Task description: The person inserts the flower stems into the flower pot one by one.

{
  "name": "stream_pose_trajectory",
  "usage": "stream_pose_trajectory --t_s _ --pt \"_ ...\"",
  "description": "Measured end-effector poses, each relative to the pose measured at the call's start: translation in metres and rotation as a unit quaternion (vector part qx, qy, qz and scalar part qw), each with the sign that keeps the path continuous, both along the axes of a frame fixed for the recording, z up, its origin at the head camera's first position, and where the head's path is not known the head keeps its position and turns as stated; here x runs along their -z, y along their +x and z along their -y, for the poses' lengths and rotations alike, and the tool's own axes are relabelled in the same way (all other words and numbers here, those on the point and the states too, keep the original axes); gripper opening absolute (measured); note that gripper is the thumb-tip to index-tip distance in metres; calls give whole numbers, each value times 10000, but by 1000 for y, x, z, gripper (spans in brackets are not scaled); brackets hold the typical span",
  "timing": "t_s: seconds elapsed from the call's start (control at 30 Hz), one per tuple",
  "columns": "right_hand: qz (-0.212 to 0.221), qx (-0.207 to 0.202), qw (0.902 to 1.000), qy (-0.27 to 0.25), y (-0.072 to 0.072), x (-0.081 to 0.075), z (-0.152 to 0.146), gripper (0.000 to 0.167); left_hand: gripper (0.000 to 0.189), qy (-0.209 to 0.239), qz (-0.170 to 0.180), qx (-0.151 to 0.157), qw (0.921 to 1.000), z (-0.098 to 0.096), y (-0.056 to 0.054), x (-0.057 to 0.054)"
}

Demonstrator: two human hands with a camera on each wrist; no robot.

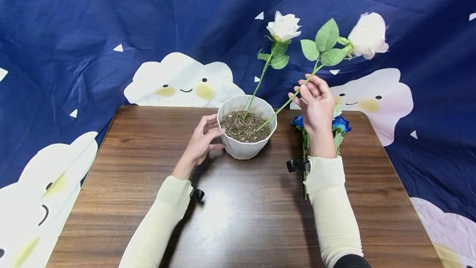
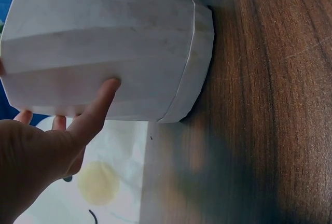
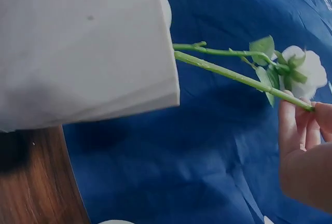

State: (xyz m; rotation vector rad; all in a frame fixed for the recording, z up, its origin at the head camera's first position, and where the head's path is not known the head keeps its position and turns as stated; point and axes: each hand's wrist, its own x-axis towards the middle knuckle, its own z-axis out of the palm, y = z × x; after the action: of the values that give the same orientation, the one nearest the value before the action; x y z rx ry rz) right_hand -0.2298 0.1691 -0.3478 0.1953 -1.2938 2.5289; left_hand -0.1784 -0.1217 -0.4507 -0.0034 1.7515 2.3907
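A white faceted flower pot (image 1: 243,150) filled with brown soil (image 1: 238,127) stands at the table's back edge. My left hand (image 1: 202,139) rests against the pot's left side, fingers spread along its outer wall; in the left wrist view one fingertip touches that wall. With thumb and fingers, my right hand (image 1: 317,102) pinches the green stem of a pale pink rose (image 1: 369,36), right of the pot. That stem slants down to the left, its lower end at the soil. A white rose (image 1: 284,27) stands in the soil, leaning right.
Blue roses (image 1: 341,124) with green stems lie on the wooden table (image 1: 148,177), partly hidden under my right forearm. Behind the table hangs a dark blue cloth (image 1: 93,20) with smiling clouds.
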Motion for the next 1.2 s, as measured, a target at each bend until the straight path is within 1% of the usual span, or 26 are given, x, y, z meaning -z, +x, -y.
stream_pose_trajectory --t_s 0.2,0.3,0.47,0.63,0.83,1.1,1.2 --pt "-171 24 9990 416 -2 4 12 28 61 15 7 -8 10000 0 1 -1" --pt "-109 -39 9985 542 -4 5 17 29 61 17 10 -9 10000 0 1 -2" --pt "24 -84 9969 786 -7 8 25 36 61 10 24 -13 10000 1 1 -2" --pt "28 -106 9958 910 -9 13 33 30 61 18 29 -18 10000 0 1 -2" --pt "-74 -240 9937 1092 -12 17 41 28 61 3 31 -22 10000 0 2 -2" --pt "-212 -439 9885 1429 -13 17 52 30 62 -4 6 -9 10000 1 0 0" --pt "-193 -519 9860 1574 -14 17 57 25 61 2 15 -4 10000 1 0 -1"
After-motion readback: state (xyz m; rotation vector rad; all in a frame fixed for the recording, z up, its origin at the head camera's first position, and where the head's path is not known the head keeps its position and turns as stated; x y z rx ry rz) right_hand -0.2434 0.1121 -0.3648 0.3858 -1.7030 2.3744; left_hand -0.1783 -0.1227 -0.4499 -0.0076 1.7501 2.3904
